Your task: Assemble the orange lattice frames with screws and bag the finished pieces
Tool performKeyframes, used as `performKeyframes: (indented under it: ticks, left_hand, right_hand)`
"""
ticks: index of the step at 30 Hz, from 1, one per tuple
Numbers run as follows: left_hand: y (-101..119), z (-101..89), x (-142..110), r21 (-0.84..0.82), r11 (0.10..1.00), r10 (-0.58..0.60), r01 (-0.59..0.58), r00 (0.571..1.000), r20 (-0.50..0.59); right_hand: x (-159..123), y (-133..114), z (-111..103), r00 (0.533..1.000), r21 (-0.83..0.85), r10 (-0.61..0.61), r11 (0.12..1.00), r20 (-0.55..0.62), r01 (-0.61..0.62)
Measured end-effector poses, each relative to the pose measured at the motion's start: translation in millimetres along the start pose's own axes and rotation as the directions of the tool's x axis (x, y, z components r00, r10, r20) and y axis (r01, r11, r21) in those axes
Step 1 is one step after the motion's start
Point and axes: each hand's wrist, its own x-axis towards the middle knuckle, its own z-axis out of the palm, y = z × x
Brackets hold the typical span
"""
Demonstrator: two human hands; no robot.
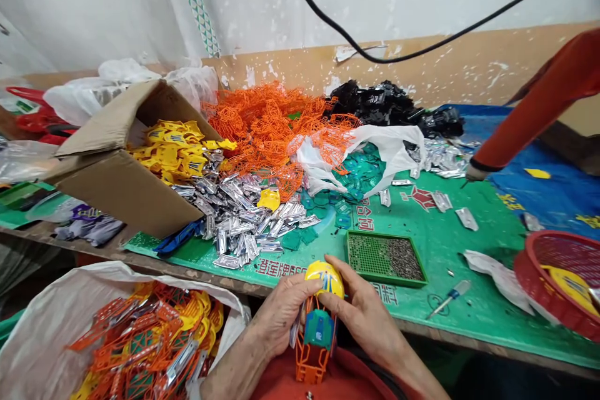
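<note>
My left hand (280,312) and my right hand (363,309) both grip a toy vehicle body close to my lap, at the front edge of the table. Its orange openwork frame (309,374) points down toward me. A teal plastic piece (319,327) sits in the middle of the frame, and a yellow cover (325,278) with blue markings is at the far end. Both thumbs press on the yellow cover. Fingers on the underside are hidden. Just beyond my right hand lies a green tray (365,278) of small screws.
A screwdriver (449,300) and a red basket (529,281) lie right. Silver parts (250,219), orange frames (262,125) and teal pieces (360,169) are heaped behind. A cardboard box (135,190) holds yellow covers; a white sack (42,325) stands lower left. Another person's sleeve (544,100) reaches in.
</note>
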Motion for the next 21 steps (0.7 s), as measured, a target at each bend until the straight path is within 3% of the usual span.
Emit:
performKeyframes:
  ticks: [4,7,11,16,19,20,21]
  left_hand:
    - [-1.7,0.4,-2.1,-0.033,0.999,-0.014,0.015,1.000,0.027]
    - [-0.7,-1.8,-2.0,-0.074,0.996,-0.045,0.051,0.996,0.074]
    - [2.9,-2.6,-2.7,-0.051,0.998,-0.038,0.042,0.996,0.078]
    - [5.1,2.2,-5.7,0.076,0.997,0.006,-0.005,1.000,-0.019]
    - [4.6,3.8,-7.0,0.123,0.992,0.027,-0.021,0.999,-0.048]
    - [4.7,4.0,-7.2,0.121,0.992,0.031,-0.024,0.998,-0.058]
    - [4.9,4.1,-7.4,0.114,0.993,0.032,-0.024,0.997,-0.071]
  right_hand:
    - [-2.1,-8.8,1.5,0.998,0.218,0.016,0.976,0.059,-0.028]
    - [-1.6,-15.9,-2.2,0.995,0.275,0.013,0.961,0.095,-0.039]
    - [3.3,-17.2,-6.8,0.990,0.237,0.002,0.971,0.140,-0.036]
    - [3.0,-10.7,-1.1,0.990,0.077,0.013,0.997,0.144,-0.024]
    - [-2.8,-17.3,-20.8,0.990,-0.139,-0.113,0.985,-0.084,0.101]
    - [-4.1,-23.7,-36.3,0.946,-0.217,-0.227,0.960,-0.230,0.177]
    - [-4.6,-32.3,-56.2,0.849,-0.298,-0.358,0.921,-0.388,0.252]
